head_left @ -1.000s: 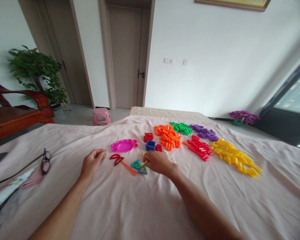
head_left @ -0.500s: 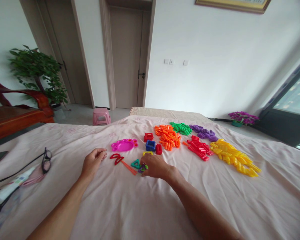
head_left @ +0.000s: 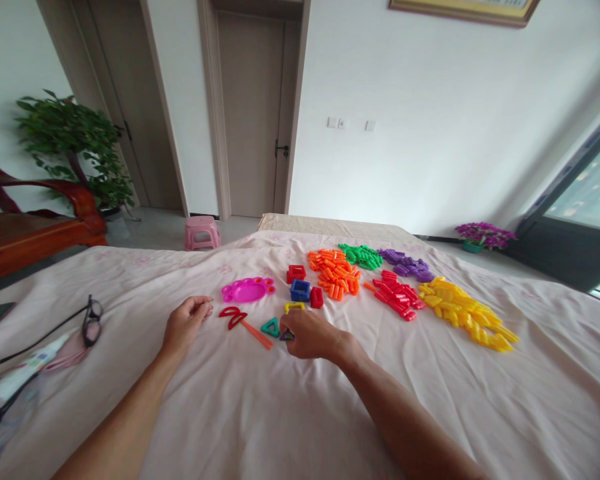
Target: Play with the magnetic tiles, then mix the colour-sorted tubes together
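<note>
My right hand (head_left: 313, 333) is closed at the near end of the toy pieces, its fingertips on small purple and green triangle pieces (head_left: 287, 335) that it partly hides. Just left of them lies a teal triangle frame (head_left: 271, 327). A yellow square frame (head_left: 295, 307) shows behind my right knuckles. On the cloth to the left, my left hand (head_left: 187, 323) rests with curled fingers, and nothing shows in them. Between the hands are red half-ring pieces (head_left: 237, 320) and thin orange sticks (head_left: 257, 335). A pink palette-like tray (head_left: 247, 291) sits beyond them.
Blue (head_left: 300, 290) and red square frames (head_left: 296, 273) stand behind my right hand. Farther right are piles of orange (head_left: 336, 273), green (head_left: 361, 256), purple (head_left: 407, 265), red (head_left: 397, 296) and yellow pieces (head_left: 465, 313). Eyeglasses (head_left: 93, 321) and a white tube (head_left: 25, 373) lie at left.
The purple and green pieces, blurred and tilted at my right fingertips before, now appear lower and flatter near the cloth. My left hand has stayed in place.
</note>
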`<state>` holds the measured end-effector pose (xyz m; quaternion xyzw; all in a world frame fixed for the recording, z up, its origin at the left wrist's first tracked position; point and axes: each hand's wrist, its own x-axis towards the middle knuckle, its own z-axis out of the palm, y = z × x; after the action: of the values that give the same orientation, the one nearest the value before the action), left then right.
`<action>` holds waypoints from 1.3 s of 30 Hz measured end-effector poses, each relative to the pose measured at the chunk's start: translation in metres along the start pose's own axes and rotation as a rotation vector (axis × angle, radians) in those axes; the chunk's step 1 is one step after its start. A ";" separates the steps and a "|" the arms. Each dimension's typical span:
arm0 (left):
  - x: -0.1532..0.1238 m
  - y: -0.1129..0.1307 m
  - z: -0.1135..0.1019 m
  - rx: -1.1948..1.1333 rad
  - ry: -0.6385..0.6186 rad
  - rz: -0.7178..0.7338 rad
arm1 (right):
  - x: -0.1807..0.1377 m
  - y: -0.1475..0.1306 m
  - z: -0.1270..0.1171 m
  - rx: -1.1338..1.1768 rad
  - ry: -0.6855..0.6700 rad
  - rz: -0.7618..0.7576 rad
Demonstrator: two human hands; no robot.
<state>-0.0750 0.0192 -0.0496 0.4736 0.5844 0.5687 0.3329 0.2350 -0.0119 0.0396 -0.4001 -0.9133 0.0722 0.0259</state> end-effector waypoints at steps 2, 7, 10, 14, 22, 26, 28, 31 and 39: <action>0.001 -0.001 0.000 0.006 0.001 0.001 | 0.000 0.000 0.005 0.030 0.020 -0.004; 0.002 -0.001 0.000 0.018 -0.008 0.003 | -0.006 0.004 0.015 0.136 0.034 -0.038; 0.003 -0.002 0.000 0.016 -0.005 0.005 | -0.013 0.011 0.013 0.263 0.025 0.017; 0.003 -0.005 0.001 0.026 -0.017 0.005 | -0.022 0.026 0.013 0.380 0.111 0.151; 0.004 -0.007 -0.001 0.071 -0.014 0.013 | -0.028 0.040 0.014 0.333 0.189 0.260; 0.004 -0.008 -0.001 0.088 -0.020 0.015 | -0.028 0.038 0.014 0.278 0.183 0.296; 0.003 -0.008 -0.001 0.091 -0.016 0.018 | -0.027 0.036 0.015 0.279 0.189 0.303; 0.003 -0.007 -0.001 0.100 -0.013 0.027 | -0.026 0.034 0.015 0.328 0.179 0.322; 0.002 -0.004 0.000 0.099 0.001 0.010 | -0.028 0.025 0.016 0.384 0.218 0.249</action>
<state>-0.0765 0.0216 -0.0529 0.4922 0.6096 0.5410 0.3058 0.2709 -0.0174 0.0205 -0.5025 -0.8184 0.2035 0.1906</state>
